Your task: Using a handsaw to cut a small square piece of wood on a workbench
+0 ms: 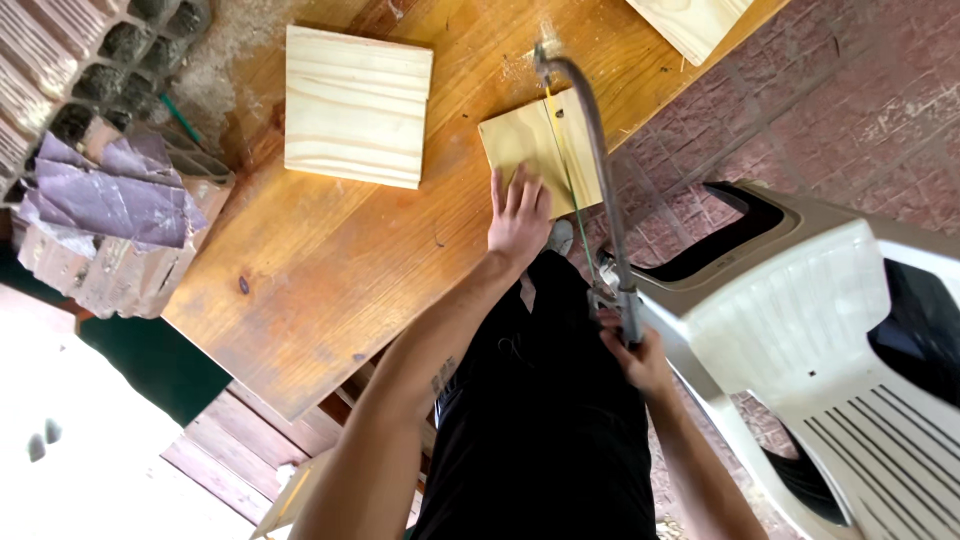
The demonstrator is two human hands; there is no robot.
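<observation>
I count three pale wood pieces on the orange-brown wooden table (330,270): one small square plywood board (530,140) at the table's edge, one larger grooved pine panel (357,105) well apart from it, and one more pine board (690,22) at the far corner. My left hand (518,215) lies flat on the small board, fingers spread narrow, pressing it down. My right hand (640,360) is wrapped around the handle of one coping saw (590,150), its curved metal frame arching over the board, thin blade crossing it. One white ribbed plastic chair (800,330) stands beside me; crumpled purple sandpaper sheets (115,195) rest on hollow clay bricks (90,60).
</observation>
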